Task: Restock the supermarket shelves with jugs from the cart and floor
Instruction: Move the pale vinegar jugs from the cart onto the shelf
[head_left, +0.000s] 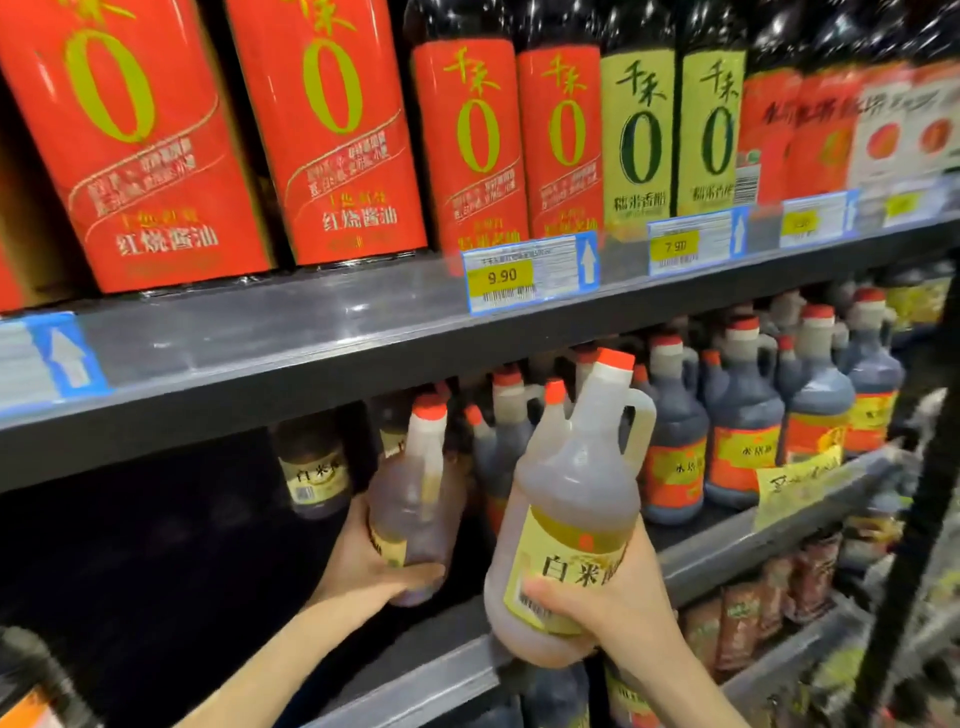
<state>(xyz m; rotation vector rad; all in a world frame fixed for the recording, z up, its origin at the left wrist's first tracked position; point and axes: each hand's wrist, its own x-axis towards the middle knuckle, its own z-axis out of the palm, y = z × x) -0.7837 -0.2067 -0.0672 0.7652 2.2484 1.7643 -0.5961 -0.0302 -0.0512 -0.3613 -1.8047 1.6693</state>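
I hold two pale translucent jugs with orange-red caps and yellow labels. My left hand (371, 558) grips the base of one jug (415, 488), tilted and reaching into the dark gap on the middle shelf (457, 670). My right hand (608, 597) grips the lower body of the second jug (571, 499), upright in front of the shelf edge, its handle facing right. One more pale jug (311, 467) stands deep in the gap.
Dark jugs with red labels (743, 421) fill the middle shelf to the right. The upper shelf (311, 343) carries tall red and yellow-labelled bottles (332, 130), with price tags (530, 275) on its edge. A handwritten yellow tag (795, 483) hangs at right. Packets fill the shelf below.
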